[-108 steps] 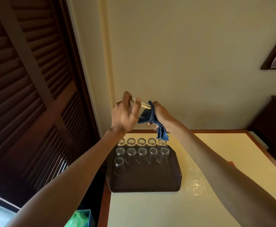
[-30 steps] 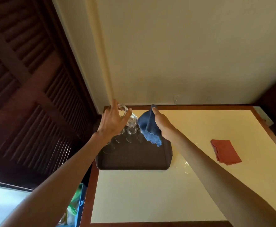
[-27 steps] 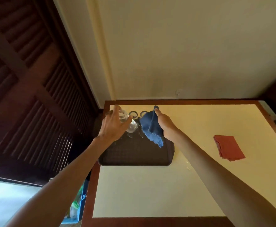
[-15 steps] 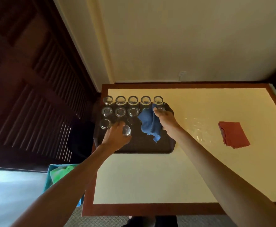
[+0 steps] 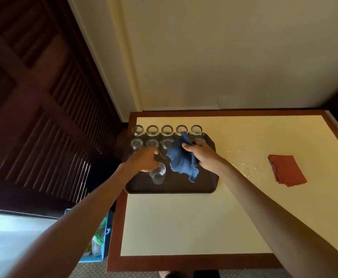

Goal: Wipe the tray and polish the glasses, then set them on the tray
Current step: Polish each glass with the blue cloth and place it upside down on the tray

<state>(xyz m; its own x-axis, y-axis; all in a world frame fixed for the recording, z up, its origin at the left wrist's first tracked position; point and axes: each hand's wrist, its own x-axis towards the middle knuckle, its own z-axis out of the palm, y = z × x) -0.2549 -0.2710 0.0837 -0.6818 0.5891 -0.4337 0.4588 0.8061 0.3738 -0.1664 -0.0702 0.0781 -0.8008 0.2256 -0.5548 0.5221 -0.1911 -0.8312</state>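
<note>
A dark brown tray [image 5: 172,187] lies at the table's far left corner. Two rows of clear glasses [image 5: 152,130] stand along its back edge. My left hand [image 5: 144,160] grips the top of one more glass [image 5: 158,174], which rests on the tray floor in front of those rows. My right hand [image 5: 204,155] hovers over the tray's right half and pinches a blue cloth [image 5: 182,159], which hangs down and hides part of the second row.
A folded red cloth [image 5: 286,170] lies on the cream table [image 5: 184,221] to the right, with wet spots [image 5: 244,157] between it and the tray. A dark louvred door stands at the left. A blue bin [image 5: 102,243] sits on the floor by the table's left edge.
My left hand brought the glass down from in front of the wall onto the tray. My right hand followed lower with the blue cloth. The view tilted down toward the table.
</note>
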